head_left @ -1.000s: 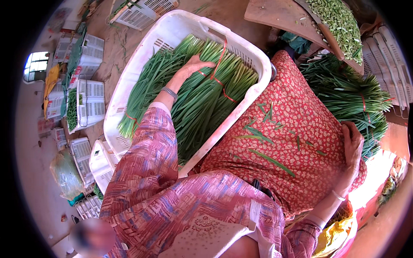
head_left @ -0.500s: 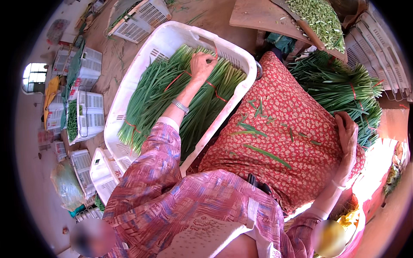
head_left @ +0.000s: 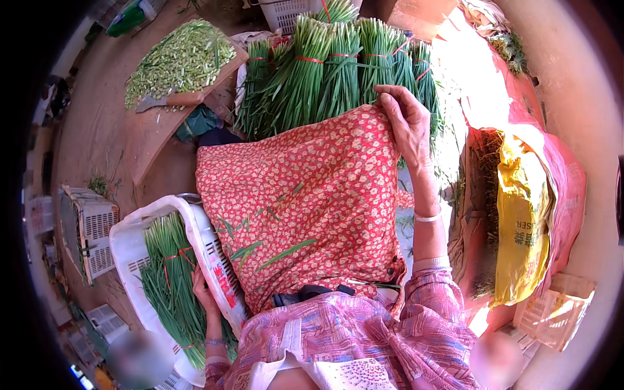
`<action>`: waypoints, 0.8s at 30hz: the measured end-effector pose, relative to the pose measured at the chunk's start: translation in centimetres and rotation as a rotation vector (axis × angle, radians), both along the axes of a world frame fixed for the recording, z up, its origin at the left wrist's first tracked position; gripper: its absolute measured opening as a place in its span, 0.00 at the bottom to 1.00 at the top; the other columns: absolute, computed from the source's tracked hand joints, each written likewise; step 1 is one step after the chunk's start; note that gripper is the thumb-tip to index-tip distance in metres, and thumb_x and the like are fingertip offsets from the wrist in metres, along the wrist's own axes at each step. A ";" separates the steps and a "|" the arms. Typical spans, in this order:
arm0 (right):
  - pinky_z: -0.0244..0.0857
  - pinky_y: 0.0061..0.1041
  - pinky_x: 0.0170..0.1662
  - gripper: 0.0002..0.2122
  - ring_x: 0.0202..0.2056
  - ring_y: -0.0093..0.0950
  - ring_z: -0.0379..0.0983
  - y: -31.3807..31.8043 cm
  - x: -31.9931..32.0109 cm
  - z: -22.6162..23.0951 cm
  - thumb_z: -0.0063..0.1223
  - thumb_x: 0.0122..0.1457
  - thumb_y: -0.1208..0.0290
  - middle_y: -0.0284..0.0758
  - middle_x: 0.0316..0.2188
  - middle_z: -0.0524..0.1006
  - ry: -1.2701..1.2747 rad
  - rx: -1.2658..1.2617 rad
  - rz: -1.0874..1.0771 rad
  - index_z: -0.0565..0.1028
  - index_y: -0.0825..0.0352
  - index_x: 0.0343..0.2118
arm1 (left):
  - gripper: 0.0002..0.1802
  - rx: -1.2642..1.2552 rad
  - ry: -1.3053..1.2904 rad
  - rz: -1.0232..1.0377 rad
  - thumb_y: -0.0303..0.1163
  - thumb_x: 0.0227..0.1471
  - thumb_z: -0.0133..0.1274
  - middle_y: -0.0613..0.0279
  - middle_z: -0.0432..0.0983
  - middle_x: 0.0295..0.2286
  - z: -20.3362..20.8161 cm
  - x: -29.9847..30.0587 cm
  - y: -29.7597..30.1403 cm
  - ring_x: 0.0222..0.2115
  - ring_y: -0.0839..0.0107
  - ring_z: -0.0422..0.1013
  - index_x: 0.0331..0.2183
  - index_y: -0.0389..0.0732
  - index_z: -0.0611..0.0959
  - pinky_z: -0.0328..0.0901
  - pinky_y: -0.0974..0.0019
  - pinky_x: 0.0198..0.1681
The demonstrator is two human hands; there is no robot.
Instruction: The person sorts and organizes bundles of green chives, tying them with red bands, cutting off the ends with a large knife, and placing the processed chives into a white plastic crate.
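Note:
A red floral apron (head_left: pixel 305 188) spreads over my lap, with loose green leaf pieces on it. At its far right corner, my right hand (head_left: pixel 411 123) has its thumb and fingers closed on the cloth edge. Beyond that hand stand several upright bundles of garlic chives (head_left: pixel 338 68), tied with red bands. On the left, my left hand (head_left: pixel 204 296) reaches into a white plastic crate (head_left: pixel 123 250), beside the chives (head_left: pixel 170 276) lying there. It is close to the crate's inner right side, and its fingers are partly hidden.
Chopped green pieces (head_left: pixel 185 55) and a wooden-handled knife (head_left: pixel 185 99) lie on a board (head_left: pixel 156 133) at the far left. Another white crate (head_left: pixel 97 237) stands at left. A yellow sack (head_left: pixel 523 221) leans on the right beside red sheeting (head_left: pixel 569 188).
My view has swung right. My left hand has shifted from atop the chives toward the crate's right side. My right hand stays at the apron's edge, now with the cloth corner raised.

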State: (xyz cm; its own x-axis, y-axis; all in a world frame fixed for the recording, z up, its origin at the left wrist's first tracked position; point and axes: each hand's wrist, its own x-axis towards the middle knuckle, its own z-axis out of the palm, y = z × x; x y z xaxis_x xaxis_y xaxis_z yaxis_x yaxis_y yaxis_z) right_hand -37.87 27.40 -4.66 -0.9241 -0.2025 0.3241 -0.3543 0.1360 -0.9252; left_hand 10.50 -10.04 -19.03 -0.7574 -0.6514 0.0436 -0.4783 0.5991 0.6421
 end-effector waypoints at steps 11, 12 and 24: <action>0.71 0.28 0.42 0.19 0.35 0.27 0.78 14.1 -12.5 -18.4 0.55 0.60 0.62 0.39 0.32 0.82 -0.315 0.265 -0.377 0.75 0.69 0.49 | 0.35 1.387 0.377 0.630 0.58 0.63 0.37 0.57 0.73 0.49 1.2 -2.5 2.7 0.49 0.61 0.71 0.53 0.37 0.74 0.67 0.56 0.53; 0.71 0.30 0.44 0.20 0.37 0.31 0.80 15.2 -14.4 -20.0 0.56 0.59 0.60 0.43 0.36 0.82 -0.346 0.289 -0.409 0.74 0.68 0.50 | 0.35 1.358 0.350 0.636 0.58 0.63 0.37 0.57 0.73 0.49 1.6 -2.9 2.4 0.49 0.61 0.71 0.53 0.37 0.74 0.67 0.56 0.53; 0.55 0.37 0.64 0.46 0.63 0.46 0.59 20.1 -35.2 -30.1 0.62 0.52 0.46 0.56 0.60 0.63 -0.446 0.863 -0.508 0.56 0.79 0.63 | 0.34 1.131 0.109 0.758 0.57 0.63 0.38 0.56 0.72 0.51 5.7 -6.8 -0.1 0.51 0.60 0.69 0.54 0.37 0.74 0.65 0.57 0.55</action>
State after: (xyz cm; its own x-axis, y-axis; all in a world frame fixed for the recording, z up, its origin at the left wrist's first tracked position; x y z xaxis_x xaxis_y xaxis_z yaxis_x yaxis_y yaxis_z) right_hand -73.08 47.53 -34.74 -0.9630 0.2370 -0.1282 0.2694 0.8354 -0.4792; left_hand 3.69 -10.11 -13.36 -0.2284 -0.6209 -0.7499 -0.3673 -0.6584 0.6570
